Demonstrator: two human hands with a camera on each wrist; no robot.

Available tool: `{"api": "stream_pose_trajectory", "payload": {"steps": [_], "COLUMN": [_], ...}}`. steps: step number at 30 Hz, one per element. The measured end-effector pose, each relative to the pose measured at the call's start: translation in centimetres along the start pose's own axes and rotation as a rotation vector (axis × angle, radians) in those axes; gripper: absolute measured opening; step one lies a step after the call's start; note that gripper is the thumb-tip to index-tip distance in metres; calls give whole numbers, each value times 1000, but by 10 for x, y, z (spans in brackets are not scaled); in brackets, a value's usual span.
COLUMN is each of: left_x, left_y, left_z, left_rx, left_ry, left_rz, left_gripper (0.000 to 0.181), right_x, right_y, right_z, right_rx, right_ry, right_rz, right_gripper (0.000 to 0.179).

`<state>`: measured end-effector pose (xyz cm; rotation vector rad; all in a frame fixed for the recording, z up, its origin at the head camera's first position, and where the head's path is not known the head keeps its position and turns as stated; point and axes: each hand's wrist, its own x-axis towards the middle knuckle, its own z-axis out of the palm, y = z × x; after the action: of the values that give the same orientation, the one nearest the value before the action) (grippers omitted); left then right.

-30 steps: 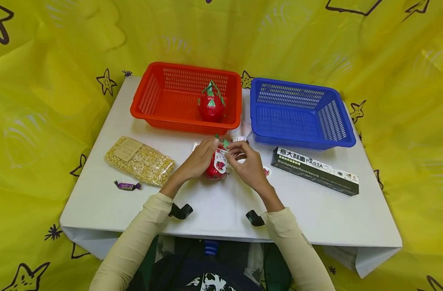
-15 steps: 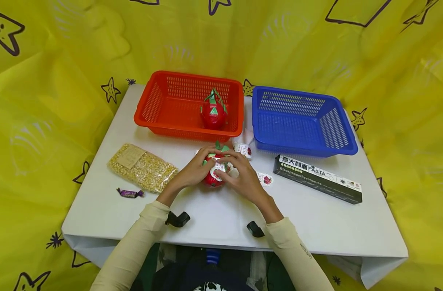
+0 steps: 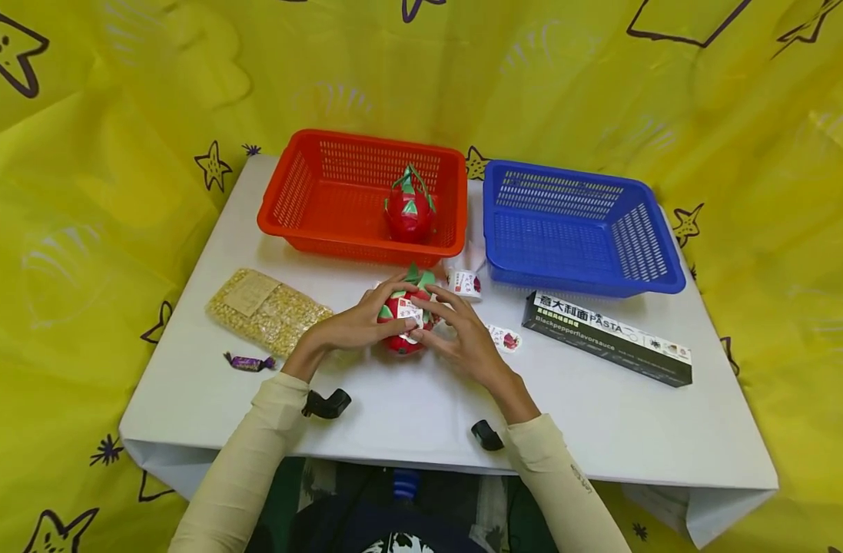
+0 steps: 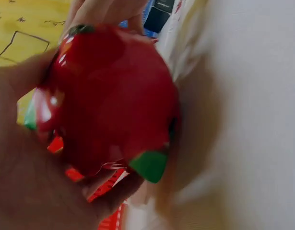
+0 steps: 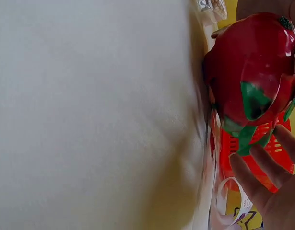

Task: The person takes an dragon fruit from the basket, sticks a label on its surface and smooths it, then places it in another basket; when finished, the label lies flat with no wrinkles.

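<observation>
On the near side of the red basket [image 3: 366, 250], your left hand [image 3: 352, 328] grips the fruit [image 3: 402, 346] and your loosely spread right hand [image 3: 468, 342] touches its label [image 3: 409, 310], so smooth it gently outward.

The right hand [image 5: 283, 196] spreads its fingers [image 5: 245, 176] near the green leaves [image 5: 255, 101] of a red fruit [image 5: 245, 57], with a red basket [image 5: 226, 165] behind and white tabletop [image 5: 89, 115] filling the left.

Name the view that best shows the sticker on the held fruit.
Head: the sticker faces that camera, though the left hand and right hand partly cover it. Both wrist views show the fruit larger, but no sticker is visible.
</observation>
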<state>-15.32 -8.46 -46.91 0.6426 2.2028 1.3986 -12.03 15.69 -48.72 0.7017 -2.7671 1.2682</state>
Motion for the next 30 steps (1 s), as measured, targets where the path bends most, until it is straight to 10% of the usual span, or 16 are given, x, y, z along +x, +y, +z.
{"api": "stream_pose_trajectory", "payload": {"steps": [8,24,30], "left_x": [8,4,4], "left_y": [1,-6,-8], "left_z": [12,1,8], "left_rx": [50,46,41], "left_ry": [177,17,101], "left_rz": [-8,-21,6], "left_gripper": [39,70,45], "right_x": [-5,2,4], "right_y": [-2,3,1], "right_z": [3,3,0], "right_rx": [49,56,73], "right_ry": [42,25,-16], "right_rz": [-24,21,48], "right_gripper": [63,52,53]}}
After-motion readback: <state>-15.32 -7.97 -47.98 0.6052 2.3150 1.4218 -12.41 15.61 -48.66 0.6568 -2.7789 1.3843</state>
